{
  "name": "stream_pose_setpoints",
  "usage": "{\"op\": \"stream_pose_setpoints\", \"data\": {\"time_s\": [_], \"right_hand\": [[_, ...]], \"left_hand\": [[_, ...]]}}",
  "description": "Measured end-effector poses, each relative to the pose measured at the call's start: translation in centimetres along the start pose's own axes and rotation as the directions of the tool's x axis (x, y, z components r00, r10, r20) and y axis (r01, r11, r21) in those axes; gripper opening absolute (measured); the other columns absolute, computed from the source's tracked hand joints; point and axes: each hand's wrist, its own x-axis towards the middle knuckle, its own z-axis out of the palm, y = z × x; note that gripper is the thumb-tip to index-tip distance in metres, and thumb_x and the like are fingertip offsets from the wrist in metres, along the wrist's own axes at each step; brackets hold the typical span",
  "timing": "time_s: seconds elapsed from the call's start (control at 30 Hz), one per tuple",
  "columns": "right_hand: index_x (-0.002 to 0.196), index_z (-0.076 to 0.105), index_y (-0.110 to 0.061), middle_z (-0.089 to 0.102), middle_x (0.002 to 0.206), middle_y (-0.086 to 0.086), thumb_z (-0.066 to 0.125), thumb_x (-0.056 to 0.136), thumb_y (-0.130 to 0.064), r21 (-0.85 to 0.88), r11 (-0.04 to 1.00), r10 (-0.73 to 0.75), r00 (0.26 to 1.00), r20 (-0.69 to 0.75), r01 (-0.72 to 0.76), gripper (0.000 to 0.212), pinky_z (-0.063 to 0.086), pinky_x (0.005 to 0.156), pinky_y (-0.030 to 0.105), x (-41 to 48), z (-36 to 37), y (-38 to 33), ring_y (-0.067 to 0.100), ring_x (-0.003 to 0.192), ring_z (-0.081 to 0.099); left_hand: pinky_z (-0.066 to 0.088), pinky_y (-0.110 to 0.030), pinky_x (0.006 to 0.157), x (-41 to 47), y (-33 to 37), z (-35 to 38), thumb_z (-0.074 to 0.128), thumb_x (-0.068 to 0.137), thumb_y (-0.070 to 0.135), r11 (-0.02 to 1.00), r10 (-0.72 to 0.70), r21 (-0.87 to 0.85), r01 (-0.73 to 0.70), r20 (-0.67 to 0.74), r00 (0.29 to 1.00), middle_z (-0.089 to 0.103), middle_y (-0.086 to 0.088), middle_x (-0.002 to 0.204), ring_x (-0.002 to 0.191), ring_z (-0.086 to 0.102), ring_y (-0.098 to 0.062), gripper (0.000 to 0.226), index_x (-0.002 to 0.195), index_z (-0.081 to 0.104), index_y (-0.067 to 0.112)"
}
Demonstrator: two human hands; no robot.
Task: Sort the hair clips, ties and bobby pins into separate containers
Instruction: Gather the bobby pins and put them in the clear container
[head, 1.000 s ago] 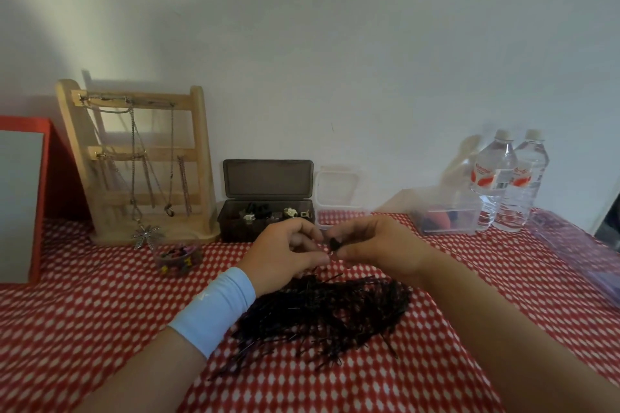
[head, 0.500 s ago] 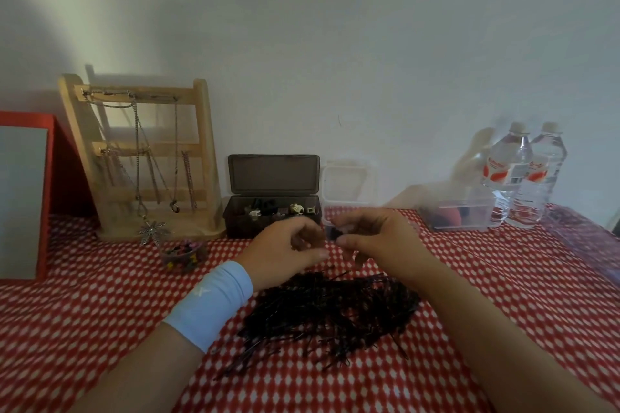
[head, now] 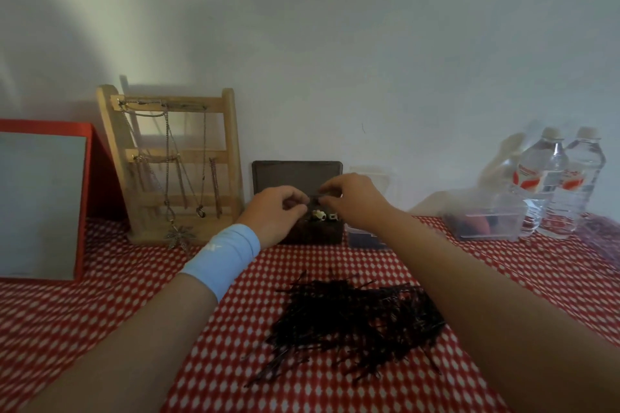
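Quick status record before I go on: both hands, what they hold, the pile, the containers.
left hand: pinches small dark piece, above the brown box
right hand: pinches the same piece from the other side
small dark piece: kind too blurred to tell
brown box: lid open, small items inside
bobby pin pile: loose on checked cloth, nearer the person than the box
clear container: beside brown box, dark contents

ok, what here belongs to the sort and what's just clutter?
Job: bobby pin pile; dark open box; middle clear tub; right clear tub; small dark piece, pinched by left hand, right hand.
Clutter: necklace stand; red-framed mirror; water bottles.
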Motion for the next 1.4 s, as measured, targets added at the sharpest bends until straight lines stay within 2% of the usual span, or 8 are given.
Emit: {"op": "stream_pose_setpoints", "data": {"time_s": [0.17, 0.27, 0.43, 0.57, 0.77, 1.0, 1.23, 1.4], "right_hand": [[0.114, 0.073, -0.019, 0.070, 0.112, -0.003, 0.064, 0.096, -0.023, -0.065, 0.997, -0.044, 0.994, 0.096, 0.050, 0.020, 0.047, 0.092, 0.022, -1.2, -0.8, 0.0, 0.006, 0.095, 0.061], [0.109, 0.076, -0.025, 0.068, 0.103, -0.015, 0.063, 0.097, -0.026, -0.107, 0.986, -0.086, 0.937, 0.340, 0.129, 0.018, 0.046, 0.090, 0.019, -3.9, -1.7, -0.3, -0.006, 0.087, 0.057], [0.133, 0.061, -0.029, 0.062, 0.126, -0.013, 0.068, 0.091, -0.037, -0.229, 0.957, -0.001, 0.797, 0.605, 0.176, 0.044, 0.042, 0.098, 0.025, -7.1, -1.3, 0.7, 0.003, 0.104, 0.054], [0.132, 0.063, -0.026, 0.064, 0.125, -0.011, 0.072, 0.089, -0.029, -0.242, 0.961, 0.037, 0.811, 0.584, 0.131, 0.044, 0.045, 0.098, 0.023, -8.1, -1.9, 2.0, 0.004, 0.103, 0.056], [0.103, 0.078, -0.028, 0.067, 0.087, -0.027, 0.075, 0.087, -0.021, -0.141, 0.989, 0.025, 0.865, 0.501, 0.053, 0.018, 0.040, 0.077, 0.002, -9.0, -2.4, 3.7, -0.016, 0.079, 0.060], [0.103, 0.078, -0.027, 0.067, 0.086, -0.027, 0.073, 0.090, -0.021, -0.072, 0.996, -0.021, 0.915, 0.403, 0.054, 0.015, 0.042, 0.074, 0.001, -8.7, -4.0, 3.3, -0.019, 0.080, 0.060], [0.134, 0.062, -0.028, 0.061, 0.128, -0.012, 0.061, 0.094, -0.047, -0.210, 0.974, 0.045, 0.827, 0.561, 0.090, 0.044, 0.041, 0.102, 0.026, -8.7, -2.2, 1.7, 0.006, 0.111, 0.057], [0.127, 0.061, -0.036, 0.057, 0.128, -0.012, 0.068, 0.063, -0.078, -0.229, 0.966, 0.067, 0.744, 0.664, 0.118, 0.077, 0.048, 0.102, 0.037, -8.7, -0.4, 0.2, 0.013, 0.113, 0.056]], "left_hand": [[0.043, -0.020, 0.087, -1.9, -0.8, 0.6, 0.059, 0.095, 0.033, 0.970, -0.023, 0.236, -0.055, 0.315, 0.949, 0.066, 0.009, 0.112, 0.100, 0.060, -0.007, 0.021, 0.112, 0.069, 0.027], [0.049, -0.026, 0.091, -3.1, -0.9, 1.5, 0.060, 0.092, 0.044, 0.923, -0.128, 0.380, -0.061, 0.453, 0.882, 0.065, 0.004, 0.118, 0.103, 0.061, -0.013, 0.037, 0.119, 0.067, 0.020], [0.046, -0.020, 0.088, -3.9, -0.4, 2.6, 0.065, 0.092, 0.029, 0.938, -0.052, 0.319, -0.135, 0.515, 0.856, 0.067, 0.003, 0.121, 0.103, 0.061, -0.010, 0.033, 0.124, 0.067, 0.022], [0.041, -0.016, 0.088, -4.1, 0.1, 3.1, 0.062, 0.095, 0.022, 0.964, -0.021, 0.238, -0.120, 0.517, 0.856, 0.064, 0.005, 0.125, 0.101, 0.056, -0.005, 0.042, 0.137, 0.056, 0.022], [0.041, -0.022, 0.097, -4.4, 0.6, 3.5, 0.064, 0.088, 0.050, 0.926, -0.015, 0.314, -0.209, 0.586, 0.810, 0.048, 0.003, 0.135, 0.114, 0.051, -0.012, 0.068, 0.147, 0.041, 0.024], [0.049, -0.026, 0.097, -4.2, 0.3, 3.6, 0.070, 0.089, 0.032, 0.982, 0.036, 0.138, -0.126, 0.524, 0.851, 0.066, 0.013, 0.115, 0.104, 0.060, -0.004, 0.064, 0.146, 0.043, 0.025], [0.040, -0.019, 0.095, -6.2, -0.4, -0.1, 0.072, 0.078, 0.057, 0.903, -0.103, 0.387, -0.187, 0.618, 0.780, 0.048, 0.015, 0.131, 0.110, 0.047, -0.003, 0.069, 0.138, 0.049, 0.033], [0.048, -0.019, 0.085, -6.6, -1.3, 0.6, 0.073, 0.082, 0.044, 0.947, -0.052, 0.288, -0.143, 0.578, 0.814, 0.064, 0.014, 0.114, 0.097, 0.059, -0.002, 0.045, 0.125, 0.064, 0.033]]}}
